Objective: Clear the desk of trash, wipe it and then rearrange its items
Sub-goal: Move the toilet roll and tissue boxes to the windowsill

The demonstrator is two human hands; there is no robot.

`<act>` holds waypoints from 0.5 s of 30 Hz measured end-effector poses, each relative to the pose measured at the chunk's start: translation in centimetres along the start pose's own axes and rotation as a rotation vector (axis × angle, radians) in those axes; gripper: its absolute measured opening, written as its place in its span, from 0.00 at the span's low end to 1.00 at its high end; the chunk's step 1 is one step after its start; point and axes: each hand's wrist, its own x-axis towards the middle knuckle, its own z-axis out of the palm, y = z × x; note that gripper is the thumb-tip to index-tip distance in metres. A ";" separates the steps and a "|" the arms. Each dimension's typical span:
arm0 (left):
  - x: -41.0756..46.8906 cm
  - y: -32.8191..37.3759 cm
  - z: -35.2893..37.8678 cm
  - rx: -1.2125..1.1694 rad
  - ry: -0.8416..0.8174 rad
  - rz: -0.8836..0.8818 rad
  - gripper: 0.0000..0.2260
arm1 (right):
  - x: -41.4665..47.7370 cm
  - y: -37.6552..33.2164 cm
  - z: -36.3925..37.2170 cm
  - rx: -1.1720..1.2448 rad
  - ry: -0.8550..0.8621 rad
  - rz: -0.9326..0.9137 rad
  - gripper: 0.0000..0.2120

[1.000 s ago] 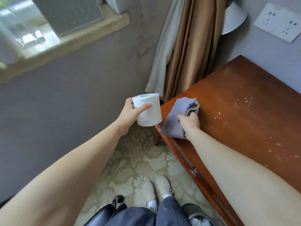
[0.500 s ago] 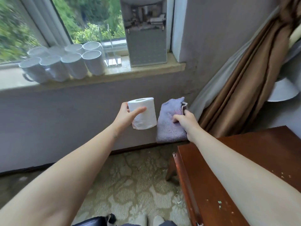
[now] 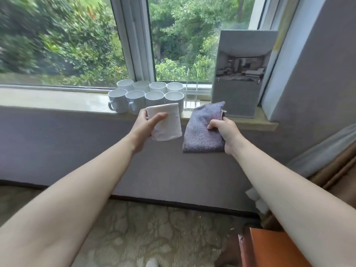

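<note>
At the windowsill (image 3: 48, 99), both arms reach forward and both hands are full. The left hand (image 3: 143, 130) grips a toilet paper roll (image 3: 169, 124), thumb across its front and fingers curled behind it. The right hand (image 3: 225, 133) clamps a folded purple cloth (image 3: 198, 132), which hangs below the fist. Both are held in the air just in front of the sill's edge, near the cluster of white mugs (image 3: 146, 95) and the grey box (image 3: 237, 97). Only a corner of the wooden desk (image 3: 273, 249) shows at lower right, so whether it is cleared or wiped cannot be told. With the cloth off the desk, wiping looks paused or finished. Setting both items down and rearranging the desk's things appears to remain.
</note>
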 end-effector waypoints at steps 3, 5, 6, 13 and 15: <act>2.2 1.3 -4.8 -0.018 0.075 0.027 0.30 | 2.1 -1.7 4.7 -0.024 -0.086 -0.021 0.10; 4.1 1.9 -8.2 -0.021 0.151 0.039 0.21 | 3.6 -2.7 8.2 -0.030 -0.139 -0.032 0.10; 5.1 2.2 -10.0 -0.013 0.192 0.044 0.19 | 4.3 -3.3 10.0 -0.031 -0.158 -0.036 0.10; 10.4 3.7 -20.8 0.017 0.363 0.086 0.23 | 9.3 -6.5 22.0 -0.014 -0.286 -0.015 0.11; 11.9 3.6 -23.1 0.050 0.408 0.105 0.21 | 10.5 -7.2 24.8 -0.023 -0.301 -0.015 0.11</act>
